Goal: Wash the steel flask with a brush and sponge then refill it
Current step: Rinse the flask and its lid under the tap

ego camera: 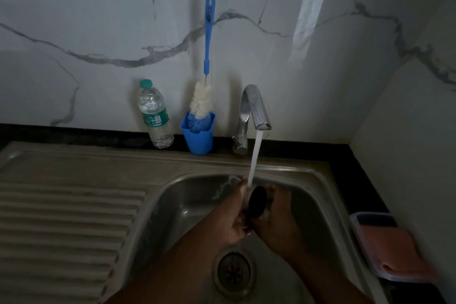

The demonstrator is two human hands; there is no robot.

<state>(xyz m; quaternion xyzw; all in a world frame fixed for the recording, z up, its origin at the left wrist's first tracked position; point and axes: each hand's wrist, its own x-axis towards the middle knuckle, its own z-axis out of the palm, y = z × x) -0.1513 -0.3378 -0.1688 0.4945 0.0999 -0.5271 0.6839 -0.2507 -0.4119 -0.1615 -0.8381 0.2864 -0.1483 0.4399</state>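
Behind sink (318, 187): brush (203, 103) upright inside blue cup (199, 139).

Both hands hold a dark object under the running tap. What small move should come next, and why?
Probably turn the dark rounded object slightly between the left hand and right hand, because the water stream from the chrome tap seems to land only on its upper left edge.

We look on a home kitchen: steel sink (318, 195) (ribbed drainboard left of it), tap (254, 111) and marble-patterned wall behind it.
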